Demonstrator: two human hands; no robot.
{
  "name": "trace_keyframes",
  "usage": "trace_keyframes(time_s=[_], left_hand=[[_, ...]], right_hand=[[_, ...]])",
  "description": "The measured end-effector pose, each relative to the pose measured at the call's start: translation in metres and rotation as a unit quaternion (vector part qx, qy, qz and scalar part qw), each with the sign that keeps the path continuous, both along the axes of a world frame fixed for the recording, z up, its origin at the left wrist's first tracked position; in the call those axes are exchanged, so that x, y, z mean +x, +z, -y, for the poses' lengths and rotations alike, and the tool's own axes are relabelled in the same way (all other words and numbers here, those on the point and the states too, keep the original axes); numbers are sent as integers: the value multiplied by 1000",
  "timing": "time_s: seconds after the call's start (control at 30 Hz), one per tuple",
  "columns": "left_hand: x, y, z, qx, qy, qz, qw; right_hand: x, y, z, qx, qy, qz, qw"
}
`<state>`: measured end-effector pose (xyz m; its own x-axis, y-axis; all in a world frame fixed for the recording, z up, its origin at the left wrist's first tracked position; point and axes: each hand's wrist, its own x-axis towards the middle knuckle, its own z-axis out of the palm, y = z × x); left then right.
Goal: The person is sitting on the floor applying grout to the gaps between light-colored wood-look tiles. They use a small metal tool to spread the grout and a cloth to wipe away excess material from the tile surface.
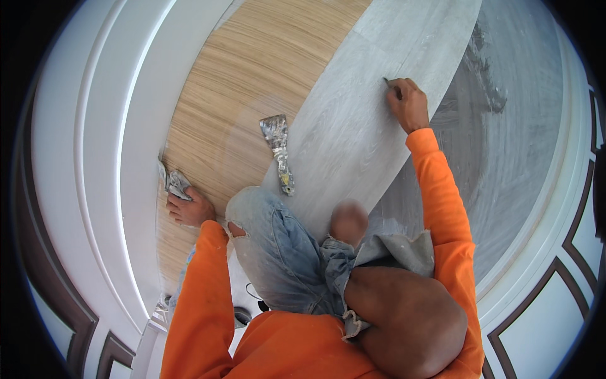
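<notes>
The fingers (399, 90) of the right hand (409, 104) are pinching closed around a small thin tool (386, 81), too small to tell what kind, and are pressing its tip against the grey plank (353, 126), apparently so the tip can work at the surface just beyond the fingertips. The left hand (188, 208) is lying spread and nearly flat on the wood-grain plank (252, 76), its fingers (173, 211) partly curled over a crumpled grey rag (175, 183), which is bunching just beyond them; the hand seems to be propping the person's weight while keeping the rag within reach. Between the two hands, well apart from both sets of fingers, a paint-crusted putty knife (279, 151) is lying loose on the floor across the seam where the wood-grain and grey planks meet, handle toward the person. Nearer the body, torn pale jeans (278, 252) and a bare knee (404, 316) are showing the person crouching. Orange sleeves (442, 202) are covering both arms. White moulded panelling (88, 158) is curving around the floor on both sides.
</notes>
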<state>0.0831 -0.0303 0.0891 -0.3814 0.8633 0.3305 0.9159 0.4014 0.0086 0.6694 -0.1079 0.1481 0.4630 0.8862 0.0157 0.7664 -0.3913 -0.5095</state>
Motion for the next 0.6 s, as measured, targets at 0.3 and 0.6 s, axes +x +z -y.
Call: trace_keyframes(time_s=[0.3,0.6], left_hand=[[3,0,0,2,-7,-14,1000],[4,1,-2,1,-11,-8,1000]], right_hand=[[6,-4,1,2,1,13,1000],[1,-3,0,-15,20,6,1000]])
